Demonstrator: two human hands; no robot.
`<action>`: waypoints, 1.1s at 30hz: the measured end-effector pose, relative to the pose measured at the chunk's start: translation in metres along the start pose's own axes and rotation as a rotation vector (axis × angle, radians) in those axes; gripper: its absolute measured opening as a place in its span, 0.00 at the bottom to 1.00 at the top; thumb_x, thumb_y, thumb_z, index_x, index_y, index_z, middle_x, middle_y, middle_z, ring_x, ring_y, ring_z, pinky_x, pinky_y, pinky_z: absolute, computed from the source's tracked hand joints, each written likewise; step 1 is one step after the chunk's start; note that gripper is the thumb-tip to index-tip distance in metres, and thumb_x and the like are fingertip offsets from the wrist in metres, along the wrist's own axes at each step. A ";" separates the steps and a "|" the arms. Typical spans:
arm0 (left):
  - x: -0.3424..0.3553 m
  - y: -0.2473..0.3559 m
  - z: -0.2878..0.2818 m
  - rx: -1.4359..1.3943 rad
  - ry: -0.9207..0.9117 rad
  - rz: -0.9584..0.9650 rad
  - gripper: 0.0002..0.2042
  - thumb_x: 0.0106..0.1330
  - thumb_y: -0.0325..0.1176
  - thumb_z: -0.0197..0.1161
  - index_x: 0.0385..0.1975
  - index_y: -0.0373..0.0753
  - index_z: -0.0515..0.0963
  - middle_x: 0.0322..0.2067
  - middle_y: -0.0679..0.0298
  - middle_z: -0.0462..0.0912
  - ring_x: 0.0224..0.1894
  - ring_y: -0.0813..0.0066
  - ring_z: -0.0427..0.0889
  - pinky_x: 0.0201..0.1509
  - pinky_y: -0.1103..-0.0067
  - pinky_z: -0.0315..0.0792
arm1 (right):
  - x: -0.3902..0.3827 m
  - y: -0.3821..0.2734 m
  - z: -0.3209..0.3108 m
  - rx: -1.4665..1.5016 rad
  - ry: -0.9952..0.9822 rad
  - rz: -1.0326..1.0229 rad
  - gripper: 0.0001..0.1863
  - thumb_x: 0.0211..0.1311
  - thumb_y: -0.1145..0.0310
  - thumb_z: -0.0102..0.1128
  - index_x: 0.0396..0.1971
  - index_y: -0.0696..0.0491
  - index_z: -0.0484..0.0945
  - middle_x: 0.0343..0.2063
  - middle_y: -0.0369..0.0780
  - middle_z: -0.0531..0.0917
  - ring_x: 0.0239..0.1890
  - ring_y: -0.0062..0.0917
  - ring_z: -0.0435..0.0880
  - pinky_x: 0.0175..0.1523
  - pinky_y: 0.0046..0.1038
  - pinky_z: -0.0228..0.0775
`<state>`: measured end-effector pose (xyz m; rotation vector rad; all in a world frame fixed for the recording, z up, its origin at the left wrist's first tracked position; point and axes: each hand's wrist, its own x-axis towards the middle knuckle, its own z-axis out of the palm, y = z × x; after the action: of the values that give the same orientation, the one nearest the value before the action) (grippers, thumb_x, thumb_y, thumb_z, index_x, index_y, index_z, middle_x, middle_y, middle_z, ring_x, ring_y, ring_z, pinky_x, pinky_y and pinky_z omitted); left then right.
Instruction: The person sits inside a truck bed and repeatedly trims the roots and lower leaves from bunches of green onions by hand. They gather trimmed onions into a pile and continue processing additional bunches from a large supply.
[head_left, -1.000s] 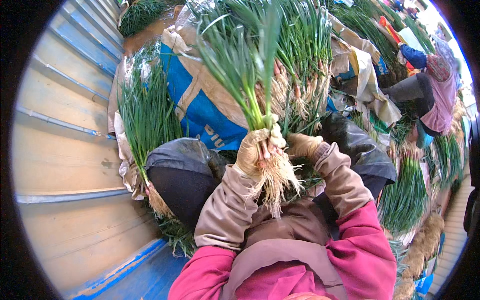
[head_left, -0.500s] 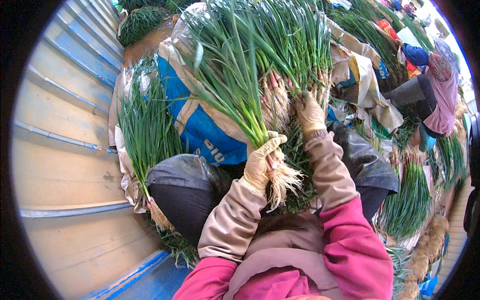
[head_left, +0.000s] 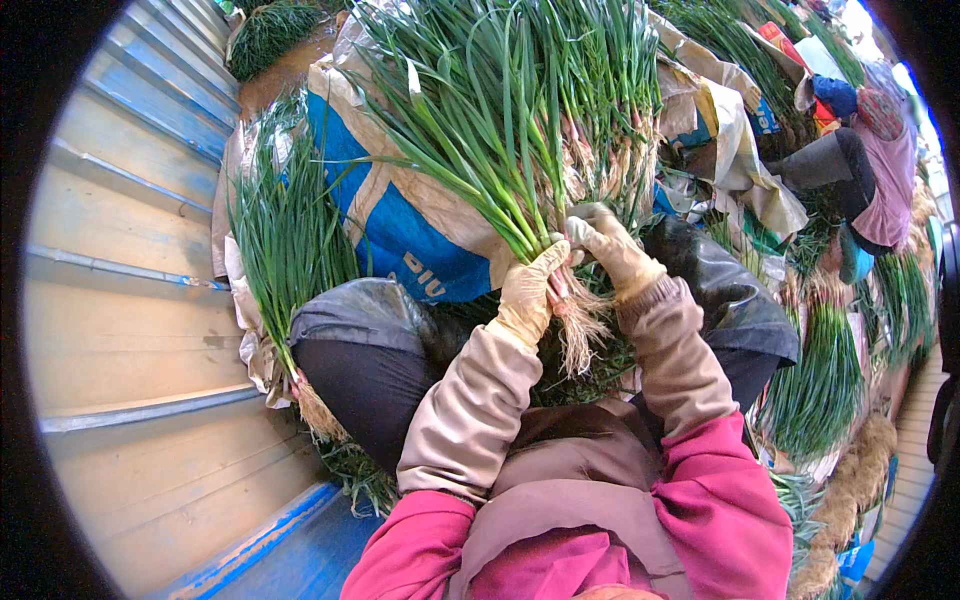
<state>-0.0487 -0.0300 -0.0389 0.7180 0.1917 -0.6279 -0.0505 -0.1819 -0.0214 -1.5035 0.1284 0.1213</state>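
My left hand [head_left: 527,292], in a pale glove, is closed around a bunch of green onions [head_left: 518,228] just above its roots. The whitish roots [head_left: 580,325] hang below the fist, and the leaves slant up and away to the left. Right beside it, my gloved right hand [head_left: 612,248] pinches green onion stalks at the bunch's base, its fingertips close to my left thumb. Beyond both hands, a large pile of green onions [head_left: 610,80] lies on a blue and tan woven sack [head_left: 420,235], roots toward me.
Another bundle of green onions [head_left: 290,220] leans by my left knee [head_left: 365,335]. A ribbed metal wall [head_left: 140,325] runs along the left. At the right, a person [head_left: 885,180] sits among more onion bundles [head_left: 825,380] and sacking [head_left: 740,180].
My right hand has drawn back from the pile to the base of the held bunch, with stalks in its fingers. My left hand has moved slightly up with its bunch.
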 end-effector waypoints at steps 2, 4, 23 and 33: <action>-0.006 0.003 0.004 -0.012 0.043 -0.009 0.05 0.58 0.26 0.60 0.33 0.37 0.74 0.23 0.59 0.79 0.18 0.74 0.77 0.12 0.84 0.65 | 0.015 -0.002 0.011 0.134 -0.106 0.130 0.27 0.58 0.49 0.54 0.46 0.59 0.68 0.32 0.39 0.77 0.31 0.23 0.76 0.35 0.23 0.70; -0.012 0.000 0.000 -0.045 0.012 -0.011 0.06 0.57 0.24 0.59 0.33 0.37 0.73 0.25 0.58 0.79 0.22 0.72 0.78 0.20 0.82 0.70 | 0.039 0.002 0.009 0.536 -0.131 0.280 0.19 0.59 0.57 0.56 0.42 0.58 0.71 0.28 0.39 0.79 0.29 0.25 0.79 0.34 0.26 0.73; -0.015 0.003 -0.010 0.195 0.081 -0.118 0.04 0.58 0.30 0.60 0.25 0.39 0.75 0.16 0.66 0.76 0.11 0.80 0.70 0.11 0.85 0.61 | 0.067 -0.008 0.038 0.814 0.705 0.254 0.11 0.60 0.63 0.43 0.26 0.52 0.72 0.10 0.29 0.69 0.08 0.18 0.61 0.12 0.19 0.52; -0.055 0.040 0.015 -0.456 -0.433 -0.169 0.17 0.55 0.26 0.57 0.46 0.39 0.65 0.30 0.59 0.74 0.27 0.72 0.73 0.32 0.71 0.75 | 0.015 0.061 -0.048 -0.688 -0.312 0.030 0.08 0.52 0.68 0.52 0.33 0.52 0.74 0.24 0.37 0.75 0.28 0.28 0.74 0.34 0.28 0.66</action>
<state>-0.0698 0.0090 0.0147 0.1173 -0.0088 -0.8499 -0.0458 -0.2258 -0.0865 -2.1433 -0.1603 0.4565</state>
